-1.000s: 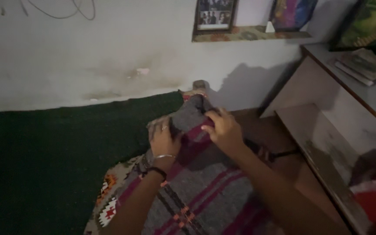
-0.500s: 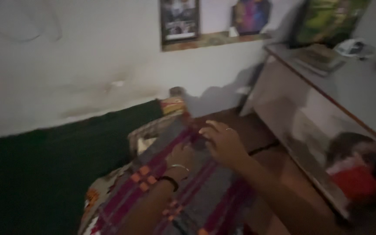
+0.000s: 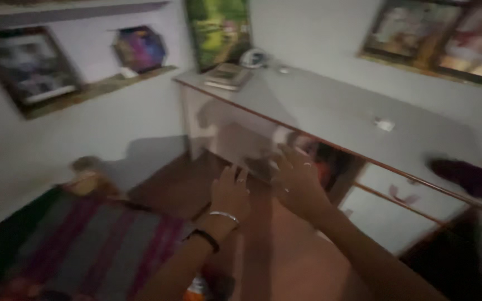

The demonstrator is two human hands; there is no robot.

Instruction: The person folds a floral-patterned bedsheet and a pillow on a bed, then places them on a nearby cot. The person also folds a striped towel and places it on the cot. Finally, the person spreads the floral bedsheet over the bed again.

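A grey woven blanket with dark red stripes point(image 3: 85, 245) lies flat at the lower left of the frame. It looks soft and floppy, best grabbed by an edge. In the middle, the left hand point(image 3: 230, 195) and the right hand point(image 3: 297, 181) are up, fingers spread, holding nothing, near the long grey shelf unit point(image 3: 330, 111).

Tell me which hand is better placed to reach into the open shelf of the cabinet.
Right, probably. The right hand is open and raised right in front of the cabinet at its dark open shelf. The left hand, also empty, hangs lower and further from that opening, nearer the striped blanket.
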